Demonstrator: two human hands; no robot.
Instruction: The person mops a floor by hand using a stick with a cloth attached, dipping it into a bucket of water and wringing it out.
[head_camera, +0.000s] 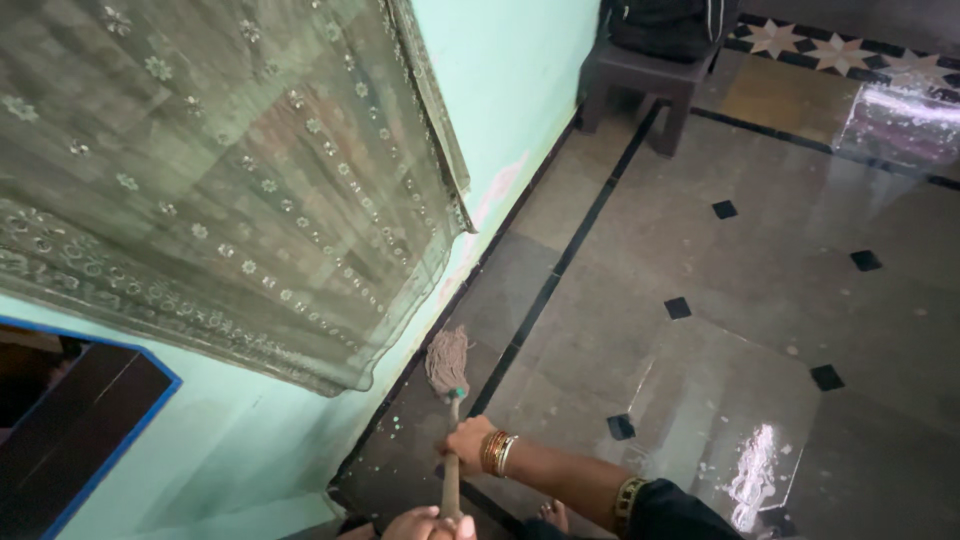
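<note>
Both my hands are on the mop handle (451, 470), a wooden stick running up from the bottom edge toward the wall. One hand (466, 440), the one with gold bangles (496, 452) at the wrist, grips the handle higher up, fingers curled tight around the stick. Its forearm comes in from the right with a dark sleeve (672, 512) and a patterned cuff, so I take it as my right hand. The other hand (425, 524) sits lower at the bottom edge, partly cut off by the frame; fingers look wrapped on the stick end too, taken as my left.

Mop head (447, 362), a bunch of pale brownish strings with a small teal collar, lies on the floor (760, 260) right at the base of the mint-green wall (500, 90), touching or just beside the dark skirting line. Floor is grey polished stone with black inlay lines and small black diamond tiles, shiny and reflective in patches. My foot (553, 516) shows just beside the lower handle.

On the wall hangs a sheer olive-green embroidered cloth (220, 170), above and left of the mop head. Dark blue-edged opening (70, 430) at lower left. Far back, a dark stool (645, 85) with a black bag (668, 25) on it, well apart from the mop.
</note>
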